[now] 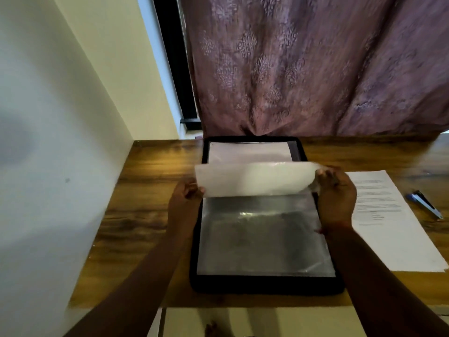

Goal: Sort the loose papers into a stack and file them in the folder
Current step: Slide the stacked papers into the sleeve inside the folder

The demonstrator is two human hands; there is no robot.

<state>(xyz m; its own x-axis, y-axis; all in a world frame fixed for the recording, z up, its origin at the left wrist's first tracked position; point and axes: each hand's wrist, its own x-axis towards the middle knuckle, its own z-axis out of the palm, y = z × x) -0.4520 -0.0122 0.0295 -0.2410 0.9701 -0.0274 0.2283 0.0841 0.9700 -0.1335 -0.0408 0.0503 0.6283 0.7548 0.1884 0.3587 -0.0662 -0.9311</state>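
Folder, black-edged, is lying open on the wooden surface, directly in front of the person and between both forearms. Its near half is showing a clear plastic sleeve that is lying flat and reflecting light; what the sleeve contains cannot be told.

Above the middle of the folder, both hands are holding a sheet in plastic raised off the near half and curved upward.
- The left hand is gripping the left edge of the sheet, with its fingers curled and pinching that edge.
- The right hand is gripping the right edge, with its fingers curled around the corner of the sheet.

To the right of the folder, just beside the right hand, a printed paper is lying flat on the surface, its text too blurred to read. Farther right, a blue and white pen is lying on the surface, apart from the paper.

Beyond the raised sheet, the far half of the folder is holding a white page under plastic. Behind the surface, a mauve patterned curtain is hanging down to the folder's far edge, and a pale wall is standing along the left side.
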